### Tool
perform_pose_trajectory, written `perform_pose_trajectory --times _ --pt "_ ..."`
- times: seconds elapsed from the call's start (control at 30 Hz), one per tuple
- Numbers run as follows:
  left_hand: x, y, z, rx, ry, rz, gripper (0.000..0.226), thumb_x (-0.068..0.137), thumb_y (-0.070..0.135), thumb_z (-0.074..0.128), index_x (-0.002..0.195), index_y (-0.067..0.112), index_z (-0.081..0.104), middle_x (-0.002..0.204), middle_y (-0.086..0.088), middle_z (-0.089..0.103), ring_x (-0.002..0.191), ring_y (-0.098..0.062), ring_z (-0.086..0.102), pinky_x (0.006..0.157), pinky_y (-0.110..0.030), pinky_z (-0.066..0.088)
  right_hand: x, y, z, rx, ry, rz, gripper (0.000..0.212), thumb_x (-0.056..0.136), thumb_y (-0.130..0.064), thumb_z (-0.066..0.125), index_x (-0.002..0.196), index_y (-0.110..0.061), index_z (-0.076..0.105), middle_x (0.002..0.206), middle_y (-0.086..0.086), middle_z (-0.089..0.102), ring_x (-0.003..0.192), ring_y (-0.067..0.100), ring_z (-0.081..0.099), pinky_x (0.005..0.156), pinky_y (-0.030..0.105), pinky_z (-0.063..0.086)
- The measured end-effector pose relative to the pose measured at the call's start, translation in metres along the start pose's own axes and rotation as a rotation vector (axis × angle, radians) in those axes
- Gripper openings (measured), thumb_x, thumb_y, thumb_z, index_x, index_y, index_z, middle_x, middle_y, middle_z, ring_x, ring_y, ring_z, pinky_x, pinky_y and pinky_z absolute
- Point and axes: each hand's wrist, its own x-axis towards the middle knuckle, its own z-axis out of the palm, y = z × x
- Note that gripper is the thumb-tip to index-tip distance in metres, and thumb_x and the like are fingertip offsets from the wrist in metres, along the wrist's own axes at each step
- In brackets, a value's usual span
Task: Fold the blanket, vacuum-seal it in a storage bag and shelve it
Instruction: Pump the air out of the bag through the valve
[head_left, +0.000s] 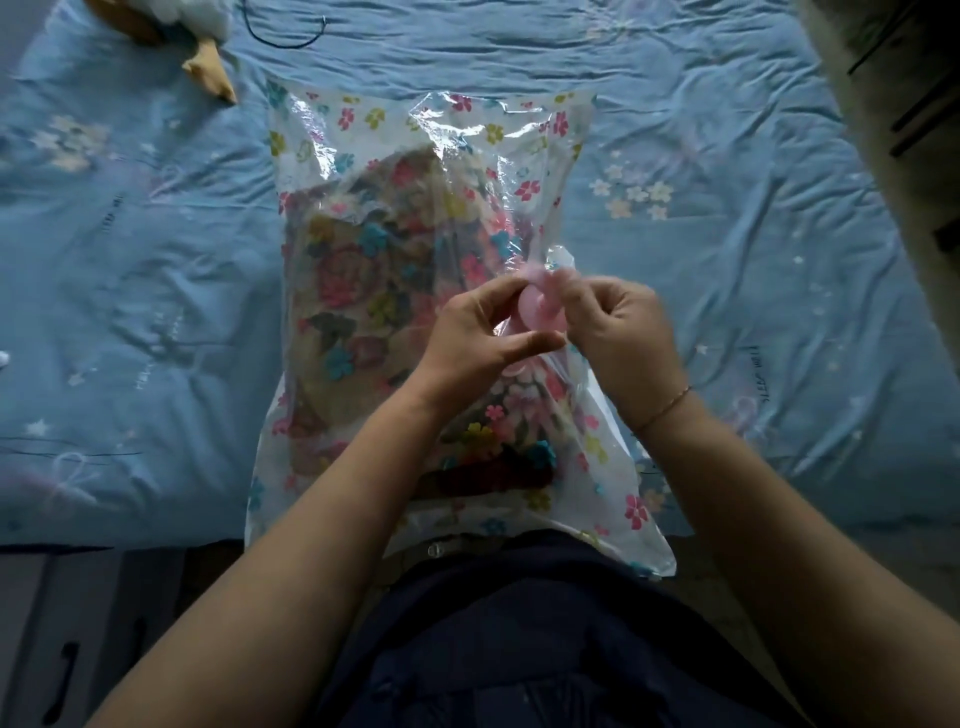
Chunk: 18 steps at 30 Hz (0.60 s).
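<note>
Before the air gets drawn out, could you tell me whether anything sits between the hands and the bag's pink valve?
Nothing visible does: the left hand and right hand both pinch the pink valve on top of the storage bag, with only their own fingers around it.

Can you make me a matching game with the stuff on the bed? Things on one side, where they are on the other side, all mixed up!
Things
1. folded flowery blanket
2. round pink plastic valve
3. tan stuffed toy

Places
A. at the far left of the blue bedspread
B. pinched between the left hand and the right hand
C. inside the clear flower-printed storage bag

Pairs: 1-C, 2-B, 3-A
</note>
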Motion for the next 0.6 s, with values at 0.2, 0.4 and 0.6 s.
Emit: perform_pose_trajectory --times 0.2,0.4,0.6 --pt "0.003 0.007 -0.003 0.004 0.003 -0.009 0.063 0.071 -0.006 0.079 0.129 -0.001 0.056 0.124 -0.016 0.065 0.115 -0.022 0.063 0.105 -0.035 0.047 0.011 -0.063 -0.026 0.331 0.164 -0.366 0.038 0.093 -0.027 0.056 0.057 -0.018 0.061 0.05 0.028 0.046 0.043 0.008 0.03 0.051 0.019 0.032" --pt "-0.004 -0.001 0.0 -0.027 0.006 -0.028 0.058 0.072 -0.003 0.079 0.126 -0.003 0.059 0.12 -0.015 0.067 0.115 -0.027 0.063 0.101 -0.034 0.05 -0.004 -0.004 0.002 0.078 -0.001 -0.017 0.064 0.088 -0.052 0.061 0.067 0.008 0.065 0.057 0.028 0.053 0.051 0.006 0.045 0.052 0.024 0.038" --pt "0.001 0.003 0.0 -0.017 -0.014 -0.01 0.064 0.069 -0.005 0.08 0.127 0.012 0.056 0.123 -0.014 0.066 0.115 -0.022 0.062 0.106 -0.035 0.047 -0.004 -0.059 -0.025 0.286 0.256 -0.377 0.04 0.096 -0.023 0.052 0.057 -0.024 0.059 0.046 0.004 0.054 0.041 0.002 0.036 0.049 0.018 0.029"
